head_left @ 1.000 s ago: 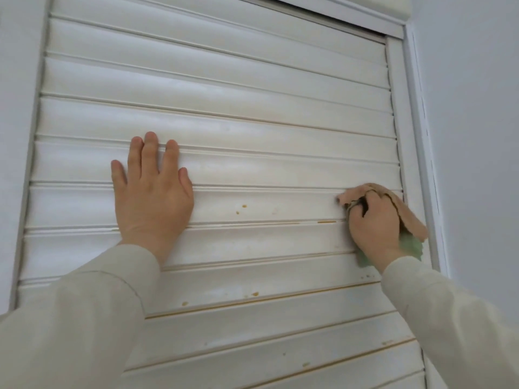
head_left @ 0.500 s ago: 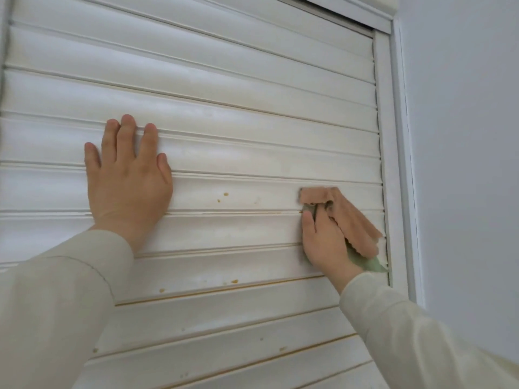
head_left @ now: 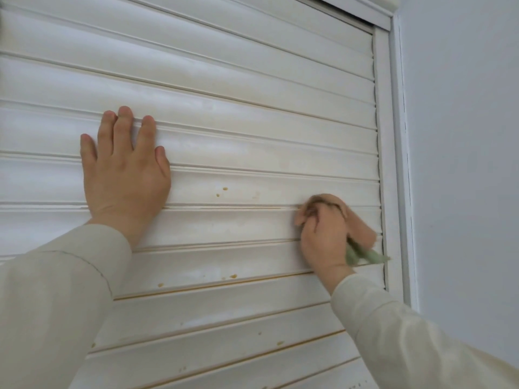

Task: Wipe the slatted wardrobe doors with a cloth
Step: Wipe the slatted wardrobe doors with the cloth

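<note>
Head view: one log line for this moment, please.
left hand flat on slatted door | right hand grips cloth near right frame | yellowish spots remain

left hand (head_left: 123,175) flat on slatted door (head_left: 252,113); right hand (head_left: 323,237) grips cloth (head_left: 359,228).

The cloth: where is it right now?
In the head view, the cloth is gripped by the right hand against the slatted door, near its right frame.

You have no readable text, label, brand, number or sign anywhere in your view here.
</note>
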A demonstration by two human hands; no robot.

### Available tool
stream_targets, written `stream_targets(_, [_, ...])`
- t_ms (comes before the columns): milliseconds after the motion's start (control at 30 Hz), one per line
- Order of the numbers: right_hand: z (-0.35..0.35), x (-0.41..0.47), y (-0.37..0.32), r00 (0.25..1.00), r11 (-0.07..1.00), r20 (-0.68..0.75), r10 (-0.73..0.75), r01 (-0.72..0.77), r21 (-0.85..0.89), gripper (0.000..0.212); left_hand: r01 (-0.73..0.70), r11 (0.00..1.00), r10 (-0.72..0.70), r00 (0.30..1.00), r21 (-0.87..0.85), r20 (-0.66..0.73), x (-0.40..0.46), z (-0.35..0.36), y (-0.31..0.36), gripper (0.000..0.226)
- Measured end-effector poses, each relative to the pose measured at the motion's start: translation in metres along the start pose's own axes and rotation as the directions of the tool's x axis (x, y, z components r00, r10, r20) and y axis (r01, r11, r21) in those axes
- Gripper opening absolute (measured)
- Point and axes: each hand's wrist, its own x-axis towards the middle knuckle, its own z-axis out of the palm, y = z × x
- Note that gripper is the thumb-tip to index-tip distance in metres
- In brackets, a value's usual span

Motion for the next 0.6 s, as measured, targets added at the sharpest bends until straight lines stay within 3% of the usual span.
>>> stream_targets(67, [0.006, -0.007, -0.017, 0.987, 0.987, 0.021, -0.159, 0.159, 0.014, 0.036, 0.0, 1.0, 0.0, 1.0, -0.001, 0.002, 0.0, 0.0, -0.001, 0.052])
stream_targets(167, [-0.001, 0.004, 0.0, 0.976, 0.977, 0.051, -0.21, 0.212, -0.038, 0.04, -0.003, 1.0, 0.003, 1.0, -0.012, 0.001, 0.0, -0.001, -0.001, 0.051])
stream_targets(300, [-0.027, 0.021, 0.057, 0.994, 0.972, 0.005, 0.108, -0.105, -0.209, 0.045, -0.001, 1.0, 0.001, 1.0, -0.012, -0.013, -0.001, 0.0, 0.0, 0.05])
stream_targets(367, [-0.031, 0.022, 0.062, 0.987, 0.956, 0.009, 0.163, -0.155, -0.247, 0.045, -0.001, 1.0, 0.001, 1.0, -0.001, -0.023, -0.001, 0.002, 0.001, 0.049])
stream_targets(467, [-0.016, 0.013, 0.039, 0.999, 0.979, 0.015, 0.048, -0.044, -0.199, 0.048, 0.0, 1.0, 0.0, 1.0, 0.004, -0.027, -0.001, 0.002, 0.001, 0.049])
stream_targets(600, [0.008, -0.013, -0.019, 0.989, 0.984, 0.043, -0.143, 0.147, -0.099, 0.035, 0.002, 1.0, -0.002, 1.0, 0.008, -0.018, -0.002, 0.002, 0.001, 0.05])
